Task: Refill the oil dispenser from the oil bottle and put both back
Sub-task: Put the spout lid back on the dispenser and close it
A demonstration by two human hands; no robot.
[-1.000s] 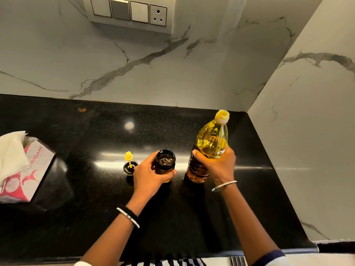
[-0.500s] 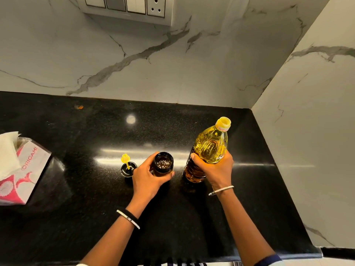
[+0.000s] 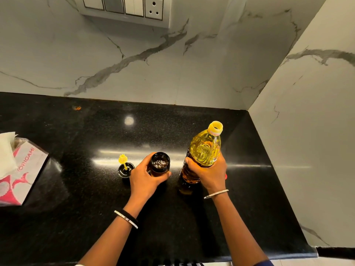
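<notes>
A clear plastic oil bottle (image 3: 205, 150) full of yellow oil stands on the black counter, its yellow neck open at the top. My right hand (image 3: 210, 174) grips it around the middle. Just left of it stands the small dark oil dispenser jar (image 3: 160, 163), uncapped, with its mouth facing up. My left hand (image 3: 144, 179) holds the jar from the left side, thumb and fingers wrapped around it. The dispenser's black lid (image 3: 125, 169) with a yellow brush sticking up lies on the counter, left of my left hand.
A pink and white tissue box (image 3: 21, 169) sits at the counter's left edge. Marble walls close off the back and the right side. A switch panel with a socket (image 3: 126, 8) hangs on the back wall. The counter's front edge (image 3: 288, 256) runs along the bottom.
Both hands keep their holds on the jar and the bottle. The bottle stands slightly more upright. The camera has tilted a little, shifting the scene.
</notes>
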